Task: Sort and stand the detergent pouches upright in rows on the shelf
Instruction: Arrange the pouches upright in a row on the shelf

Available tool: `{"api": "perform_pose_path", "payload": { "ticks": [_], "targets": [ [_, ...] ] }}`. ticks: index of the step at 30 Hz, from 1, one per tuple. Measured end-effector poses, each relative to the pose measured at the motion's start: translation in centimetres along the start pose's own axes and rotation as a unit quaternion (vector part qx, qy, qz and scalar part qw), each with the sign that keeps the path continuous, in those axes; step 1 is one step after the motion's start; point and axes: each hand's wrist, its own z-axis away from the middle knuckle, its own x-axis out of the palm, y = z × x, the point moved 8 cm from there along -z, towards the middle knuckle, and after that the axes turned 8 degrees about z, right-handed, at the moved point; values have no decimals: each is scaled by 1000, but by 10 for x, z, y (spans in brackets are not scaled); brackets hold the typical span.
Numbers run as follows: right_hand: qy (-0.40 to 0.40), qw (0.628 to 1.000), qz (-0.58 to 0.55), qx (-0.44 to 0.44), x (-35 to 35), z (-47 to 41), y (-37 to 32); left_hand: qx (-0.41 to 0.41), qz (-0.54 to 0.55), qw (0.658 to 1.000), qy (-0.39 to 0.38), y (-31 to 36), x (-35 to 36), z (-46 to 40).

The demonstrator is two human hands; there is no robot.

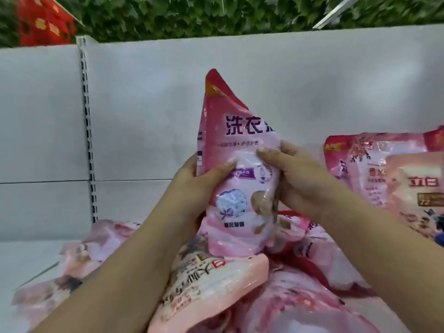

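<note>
Head view: person at a white shelf (pixel 36 258), holding one pink detergent pouch (pixel 236 164) upright w/ both hands.

Biggest thing is the white back panel (pixel 264 87) w/ a slotted upright strip (pixel 87 131) at left; green foliage (pixel 192 15) and a red box (pixel 43 22) show above it. Next, a loose pile of pink pouches (pixel 211 284) lies flat across the shelf, under and around the forearms. At right, two standing pouches (pixel 374 169), one in front of the other, near the back panel. The held pouch stands over the pile, its bottom edge touching or just above a flat one; can't tell which. Left hand (pixel 192 188) wraps its left edge, thumb across the front. Right hand (pixel 295 176) grips the right edge, fingers curled round, thumb pressed on the front.
</note>
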Motion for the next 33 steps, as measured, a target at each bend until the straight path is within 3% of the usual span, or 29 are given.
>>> {"api": "perform_pose_path", "payload": {
  "ticks": [2,4,6,9,12,13,14,16,17,18,20,22,25,28,29,31,33],
  "targets": [
    [32,999,1,-9,-4,0,2,-24,-5,1000,-11,-7,-6,-1],
    [28,999,40,-14,-1,2,8,-67,7,995,-72,-17,-1,5],
    [15,996,88,-9,2,5,15,-60,-20,994,-91,-20,0,9],
    [2,992,125,7,-1,6,12,-27,-31,999,-23,-18,-11,5],
    [60,973,217,48,-33,-2,17,13,8,998,64,-7,-29,2],
    [74,946,304,84,-48,0,25,24,18,996,88,-4,-35,2],
    [63,892,425,137,-60,2,38,36,26,993,106,-3,-41,3],
    [-61,753,610,239,-69,13,74,52,37,990,129,0,-48,5],
    [-109,718,635,263,-68,19,86,57,43,988,139,2,-52,5],
    [-128,719,621,286,-65,24,90,60,49,986,149,4,-56,5],
    [-145,767,525,338,-59,31,98,65,53,983,163,6,-62,5],
    [-182,792,479,334,-50,33,102,69,42,981,175,7,-67,6],
    [-212,775,517,295,-46,32,98,65,27,979,189,5,-73,5],
    [-166,710,640,245,-52,23,81,41,36,979,197,-1,-76,4],
    [-145,705,659,220,-54,18,76,33,40,979,197,-3,-78,3],
    [-122,719,655,196,-54,19,69,19,40,981,190,-6,-78,2],
    [-123,761,602,207,-51,24,69,5,38,984,174,-7,-76,0]
  ]
}}
